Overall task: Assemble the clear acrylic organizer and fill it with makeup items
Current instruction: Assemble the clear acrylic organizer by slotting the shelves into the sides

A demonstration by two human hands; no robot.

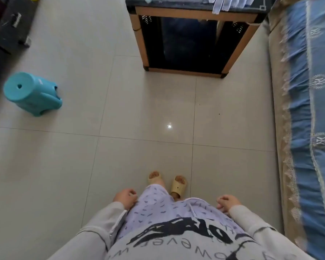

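Head view: the clear acrylic pieces (221,5) lie on the table (195,14) at the frame's top, well ahead, nearer my right hand (227,202) than my left hand (125,198), both with fingers loosely curled, empty.

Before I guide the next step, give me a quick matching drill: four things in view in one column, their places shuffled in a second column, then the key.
Things
1. teal plastic stool
2. clear acrylic pieces
3. blue patterned fabric cover
4. beige ribbed slippers

Places
A. on the person's feet
B. on the tiled floor, left side
C. on the dark tabletop, at the top edge of the view
D. along the sofa, right side

Pairs: 1-B, 2-C, 3-D, 4-A.
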